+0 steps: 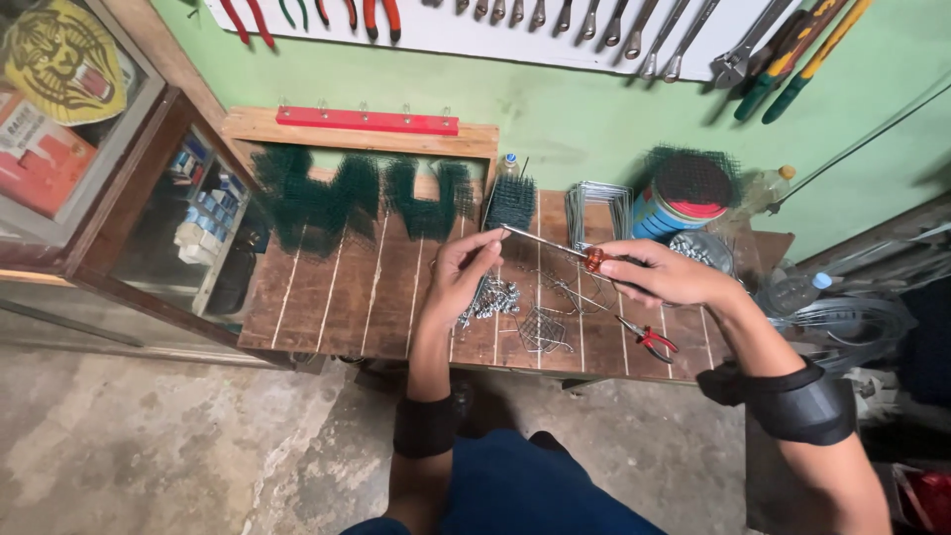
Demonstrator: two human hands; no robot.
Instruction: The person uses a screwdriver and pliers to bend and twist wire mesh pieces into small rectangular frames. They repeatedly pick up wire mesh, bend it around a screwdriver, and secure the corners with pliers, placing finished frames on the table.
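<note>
My right hand (pixel 666 273) grips a screwdriver (pixel 555 246) by its orange handle, the metal shaft pointing left. My left hand (pixel 464 269) pinches a small metal piece at the shaft's tip, above the wooden slat table (pixel 327 297). Under the hands lie a pile of small metal hooks (pixel 492 297) and a small wire mesh piece (pixel 543 329). Red-handled pliers (pixel 649 340) rest on the table below my right hand.
Green wire mesh pieces (pixel 337 198) stand at the table's back, beside bent wire frames (pixel 597 210) and a mesh-covered can (pixel 684 196). Tools hang on a white wall board (pixel 555 25). A glass cabinet (pixel 149 208) stands left; plastic bottles (pixel 792 292) and wire coils lie right.
</note>
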